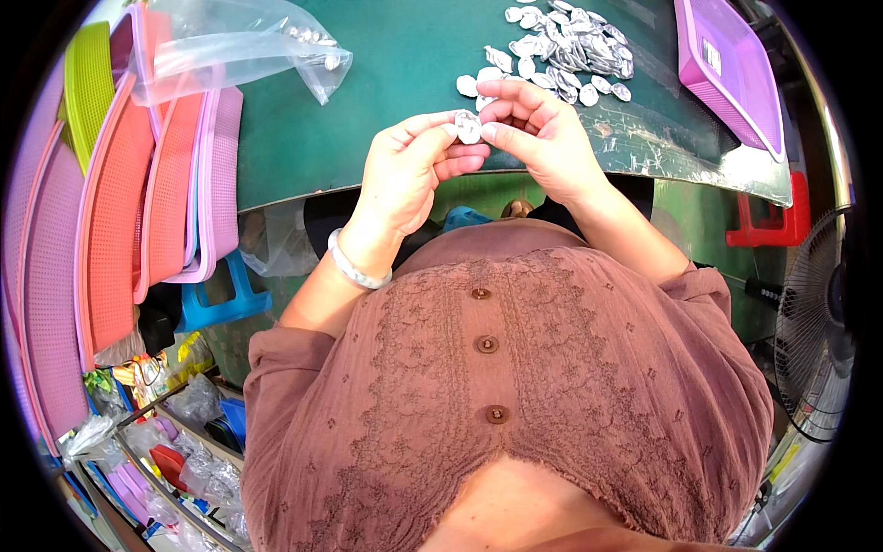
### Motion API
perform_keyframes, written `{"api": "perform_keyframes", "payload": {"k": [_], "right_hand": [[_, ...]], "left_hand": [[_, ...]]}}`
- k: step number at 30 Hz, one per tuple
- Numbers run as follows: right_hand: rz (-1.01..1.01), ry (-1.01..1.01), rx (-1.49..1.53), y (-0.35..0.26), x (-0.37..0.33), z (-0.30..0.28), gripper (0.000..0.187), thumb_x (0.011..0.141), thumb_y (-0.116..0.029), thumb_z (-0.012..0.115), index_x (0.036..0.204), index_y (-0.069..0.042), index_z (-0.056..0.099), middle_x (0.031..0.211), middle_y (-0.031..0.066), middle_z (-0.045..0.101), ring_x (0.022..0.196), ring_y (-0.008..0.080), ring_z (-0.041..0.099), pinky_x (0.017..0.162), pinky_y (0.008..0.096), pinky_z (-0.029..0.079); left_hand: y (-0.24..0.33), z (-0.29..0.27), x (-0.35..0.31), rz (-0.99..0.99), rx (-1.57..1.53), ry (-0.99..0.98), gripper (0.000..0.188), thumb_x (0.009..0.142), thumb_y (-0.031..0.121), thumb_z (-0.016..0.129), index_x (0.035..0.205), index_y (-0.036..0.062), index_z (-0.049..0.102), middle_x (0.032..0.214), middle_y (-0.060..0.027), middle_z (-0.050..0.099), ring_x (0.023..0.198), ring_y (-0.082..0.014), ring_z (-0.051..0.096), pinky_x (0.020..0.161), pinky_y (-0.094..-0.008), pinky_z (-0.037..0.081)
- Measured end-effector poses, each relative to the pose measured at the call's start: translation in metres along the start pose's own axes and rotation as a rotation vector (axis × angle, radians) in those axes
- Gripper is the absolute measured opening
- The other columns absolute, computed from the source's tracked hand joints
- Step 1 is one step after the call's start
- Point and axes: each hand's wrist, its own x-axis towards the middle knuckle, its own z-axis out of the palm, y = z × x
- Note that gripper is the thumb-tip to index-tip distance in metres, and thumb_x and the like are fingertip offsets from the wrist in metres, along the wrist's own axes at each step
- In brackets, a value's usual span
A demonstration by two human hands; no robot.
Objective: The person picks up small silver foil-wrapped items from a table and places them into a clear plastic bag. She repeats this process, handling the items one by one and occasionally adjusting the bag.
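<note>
My left hand (pixel 405 170) and my right hand (pixel 538 129) meet above the near edge of a green table (pixel 386 83). Both pinch one small silvery oval piece (pixel 467 126) between thumbs and fingertips. Just beyond the hands lies a pile of several similar silvery pieces (pixel 563 48) on the table. A pale bangle (pixel 354 265) sits on my left wrist.
A clear plastic bag (pixel 230 46) with a few small pieces lies at the table's left. Stacked pink, orange and green mesh trays (pixel 120 202) lean at the left. A purple tray (pixel 727 69) sits at the right, a red stool (pixel 777 216) and a fan (pixel 819 340) beyond.
</note>
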Motion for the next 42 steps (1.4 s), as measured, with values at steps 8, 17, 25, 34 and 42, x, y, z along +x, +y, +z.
{"api": "perform_keyframes", "payload": {"k": [8,17,25,34,42], "right_hand": [[-0.016,0.011,0.025,0.0,0.002,0.0,0.036,0.077,-0.002,0.062,0.111,0.001,0.052,0.087,0.006,0.06,0.082,0.0095,0.056,0.077,0.0222,0.045],[-0.044,0.048,0.008,-0.002,0.001,0.004,0.035,0.076,0.0,0.061,0.11,0.001,0.053,0.083,0.0038,0.06,0.079,0.0082,0.056,0.075,0.0217,0.045],[-0.305,0.087,-0.32,0.009,0.002,0.008,0.035,0.075,0.0,0.062,0.109,-0.004,0.055,0.082,0.0027,0.06,0.078,0.0101,0.056,0.074,0.0242,0.045],[-0.335,0.107,-0.368,0.008,0.002,0.007,0.035,0.075,0.001,0.059,0.11,-0.005,0.055,0.083,0.0039,0.062,0.08,0.0122,0.058,0.076,0.0273,0.046],[-0.515,0.096,-1.068,0.011,0.025,-0.011,0.046,0.076,-0.004,0.057,0.12,-0.007,0.046,0.097,0.011,0.061,0.102,0.0298,0.05,0.088,0.0416,0.038]], "left_hand": [[0.0,0.001,0.0,0.01,-0.015,-0.007,0.018,0.088,0.007,0.049,0.098,-0.0055,0.057,0.091,-0.014,0.062,0.076,-0.0202,0.064,0.07,-0.0287,0.054],[-0.003,-0.003,0.003,0.007,0.078,0.046,0.018,0.088,0.009,0.051,0.101,-0.0021,0.058,0.088,-0.0109,0.063,0.073,-0.0177,0.062,0.069,-0.0284,0.053],[-0.011,0.002,0.005,0.01,-0.036,0.012,0.026,0.089,0.009,0.045,0.107,-0.0068,0.053,0.1,-0.0132,0.06,0.088,-0.0199,0.06,0.08,-0.032,0.051],[-0.013,-0.015,0.013,-0.17,-0.378,-0.119,0.039,0.089,0.016,0.037,0.117,-0.0115,0.041,0.108,-0.0225,0.055,0.098,-0.0285,0.058,0.088,-0.0363,0.048],[-0.008,-0.02,0.012,-0.179,-0.348,-0.134,0.04,0.09,0.021,0.037,0.115,-0.0096,0.044,0.107,-0.0255,0.056,0.096,-0.0312,0.058,0.085,-0.0372,0.049]]}}
